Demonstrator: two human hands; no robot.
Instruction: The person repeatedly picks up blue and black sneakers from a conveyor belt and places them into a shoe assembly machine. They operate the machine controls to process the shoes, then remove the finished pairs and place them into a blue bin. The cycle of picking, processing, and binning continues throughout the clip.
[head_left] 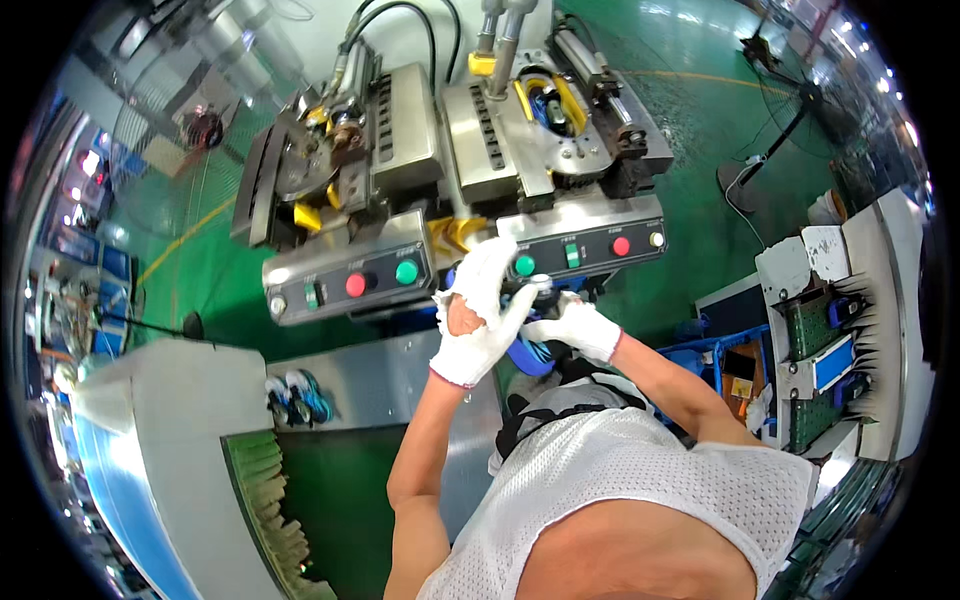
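Note:
My left hand [474,318], in a white glove torn open over the palm, is raised in front of the machine's control panels. Its fingers stretch upward and its thumb stands apart. Beside it, the fingers of my right hand [578,328], also gloved in white, are closed on what looks like a dark and blue shoe [532,358]. Most of that shoe is hidden by the hands. A small shiny round end [541,283] shows between the two hands.
A two-station metal press [410,130] stands ahead, with red and green buttons on its left panel [340,285] and right panel [590,248]. Patterned shoes [300,397] lie on a metal bench [375,375] at left. A blue crate [715,345] and brush-edged rack [850,330] are at right.

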